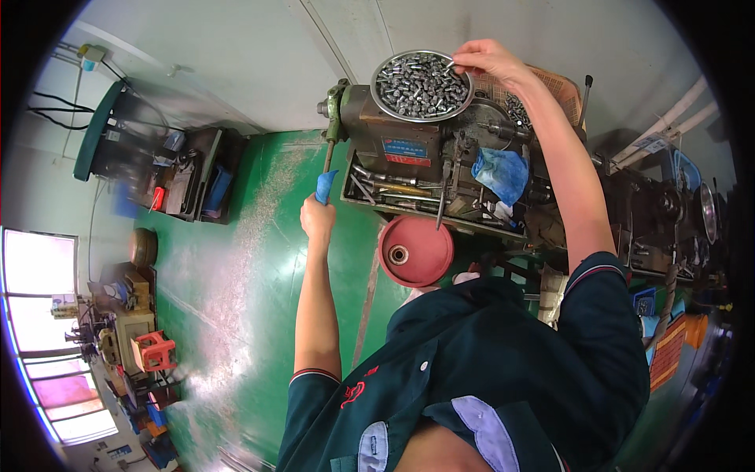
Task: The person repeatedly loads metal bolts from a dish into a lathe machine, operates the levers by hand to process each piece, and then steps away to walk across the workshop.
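My left hand point(317, 219) is closed around the lower end of a metal lever point(329, 155), just below a blue cloth wrapped on it. The lever hangs from a green bracket point(336, 112) at the left end of a small lathe point(397, 141). On top of the lathe sits a round steel bowl point(373, 98) heaped with small grey metal parts point(421, 85). At the bowl's upper right rim, my right hand point(489, 61) pinches a small shiny metal part point(451, 65) between thumb and fingers.
A tray of hand tools point(401, 187) runs along the lathe's front. A blue cloth point(502, 175) lies over the carriage. Below stands a red round stool point(417, 252). More machines point(668, 208) stand at right, a dark workbench point(189, 177) and red plastic stool point(154, 351) at left.
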Motion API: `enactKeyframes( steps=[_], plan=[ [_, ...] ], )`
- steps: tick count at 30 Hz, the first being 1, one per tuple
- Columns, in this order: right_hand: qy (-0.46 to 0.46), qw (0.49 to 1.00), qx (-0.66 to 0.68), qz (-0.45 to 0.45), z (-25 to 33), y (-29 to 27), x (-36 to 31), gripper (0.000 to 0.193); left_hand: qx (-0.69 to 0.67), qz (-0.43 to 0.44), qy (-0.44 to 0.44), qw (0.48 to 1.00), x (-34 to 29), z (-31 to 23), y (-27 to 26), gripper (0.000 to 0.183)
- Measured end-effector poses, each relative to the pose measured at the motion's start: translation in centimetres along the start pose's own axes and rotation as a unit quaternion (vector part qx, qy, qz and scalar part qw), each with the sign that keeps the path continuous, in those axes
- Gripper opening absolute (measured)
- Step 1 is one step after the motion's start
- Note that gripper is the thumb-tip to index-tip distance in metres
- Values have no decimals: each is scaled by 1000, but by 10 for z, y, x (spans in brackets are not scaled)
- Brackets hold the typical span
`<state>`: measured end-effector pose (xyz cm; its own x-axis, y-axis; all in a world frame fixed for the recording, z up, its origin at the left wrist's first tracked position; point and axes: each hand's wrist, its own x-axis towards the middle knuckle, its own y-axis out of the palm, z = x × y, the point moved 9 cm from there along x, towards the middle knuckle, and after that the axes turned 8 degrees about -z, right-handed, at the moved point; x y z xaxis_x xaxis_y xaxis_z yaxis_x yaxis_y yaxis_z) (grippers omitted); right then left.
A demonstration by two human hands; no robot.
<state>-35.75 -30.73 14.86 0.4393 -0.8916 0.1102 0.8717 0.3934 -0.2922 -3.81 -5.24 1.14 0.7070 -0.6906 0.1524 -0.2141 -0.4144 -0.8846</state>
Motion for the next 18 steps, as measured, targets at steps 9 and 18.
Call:
enactKeyframes(
  steps=[9,18],
  plan=[
    [55,987,-128,-85,-104,-39,-8,20,-2,-14,13,1000,-1,-10,-5,16],
    [62,989,-137,-6,-150,19,-9,20,3,-6,1,1000,-1,-4,-5,16]
  ],
)
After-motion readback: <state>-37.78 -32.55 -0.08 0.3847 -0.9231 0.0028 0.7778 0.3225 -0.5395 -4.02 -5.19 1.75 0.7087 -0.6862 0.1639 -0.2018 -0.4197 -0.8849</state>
